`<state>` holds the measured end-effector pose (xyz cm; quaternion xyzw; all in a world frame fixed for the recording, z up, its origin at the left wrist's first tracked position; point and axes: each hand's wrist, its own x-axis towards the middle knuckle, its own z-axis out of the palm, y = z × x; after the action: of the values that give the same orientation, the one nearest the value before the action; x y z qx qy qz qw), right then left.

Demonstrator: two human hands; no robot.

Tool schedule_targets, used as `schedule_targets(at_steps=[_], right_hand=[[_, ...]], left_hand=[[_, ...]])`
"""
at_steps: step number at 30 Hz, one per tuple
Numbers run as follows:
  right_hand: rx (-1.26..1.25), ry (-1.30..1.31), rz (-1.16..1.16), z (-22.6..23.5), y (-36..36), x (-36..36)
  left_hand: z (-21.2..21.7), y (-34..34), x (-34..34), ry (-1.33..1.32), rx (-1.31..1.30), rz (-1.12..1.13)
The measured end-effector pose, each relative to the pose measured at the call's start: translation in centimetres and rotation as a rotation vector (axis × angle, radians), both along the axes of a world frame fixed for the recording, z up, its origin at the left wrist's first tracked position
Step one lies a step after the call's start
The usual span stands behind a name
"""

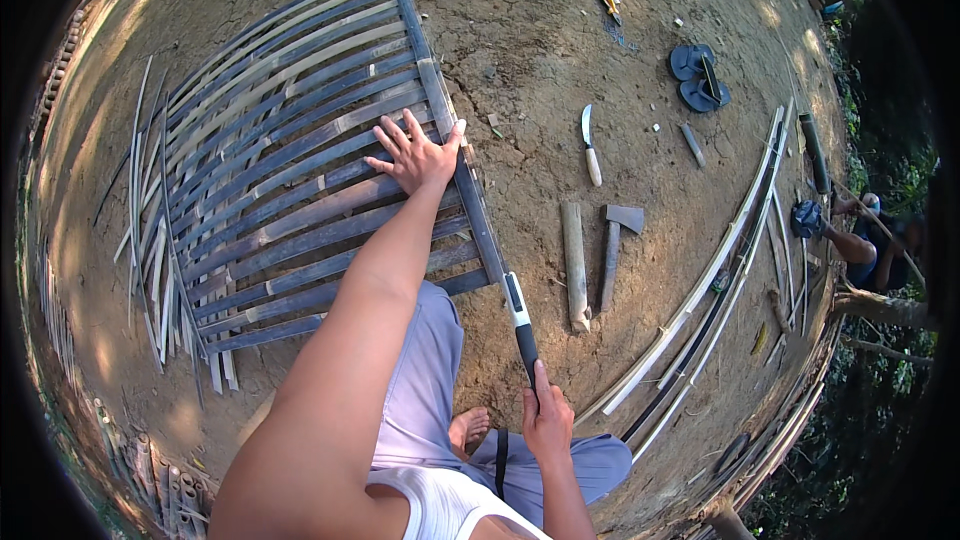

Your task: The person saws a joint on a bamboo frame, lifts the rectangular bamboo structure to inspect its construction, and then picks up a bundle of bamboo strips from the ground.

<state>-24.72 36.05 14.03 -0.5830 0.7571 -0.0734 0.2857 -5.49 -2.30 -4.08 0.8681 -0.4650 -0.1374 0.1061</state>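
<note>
Hands at a grey-and-tan slatted bamboo panel point(295, 227)
The left hand point(418, 158), spread and holding nothing, rests on the panel's right edge; the right hand point(547, 422) is closed around a slim black-and-white tool point(523, 331) by the panel's near right corner.

The person's left arm point(350, 310) covers part of the slatted bamboo panel point(322, 182), while the right hand point(548, 425) hides the lower end of a black-and-white tool point(519, 317). A co-worker point(866, 245) (far right) is mostly lost in shadow; the yellow-handled tool point(609, 4) is too small to identify.
</note>
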Motion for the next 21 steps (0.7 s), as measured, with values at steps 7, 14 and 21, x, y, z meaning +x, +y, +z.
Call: schedule_targets(at_steps=[7,14,21], right_hand=[[0.011,0.031,0.006,-0.3,-0.7,0.1],[0.021,0.144,0.07,-1.1,-1.5,0.2],[-0.004,0.061,0.041,-1.5,0.4,-1.1]], left_hand=[[-0.4,0.3,0.1,0.002,-0.021,0.008],[0.1,0.4,-0.2,-0.001,0.008,-0.001],[0.3,0.3,0.1,0.018,-0.004,-0.005]])
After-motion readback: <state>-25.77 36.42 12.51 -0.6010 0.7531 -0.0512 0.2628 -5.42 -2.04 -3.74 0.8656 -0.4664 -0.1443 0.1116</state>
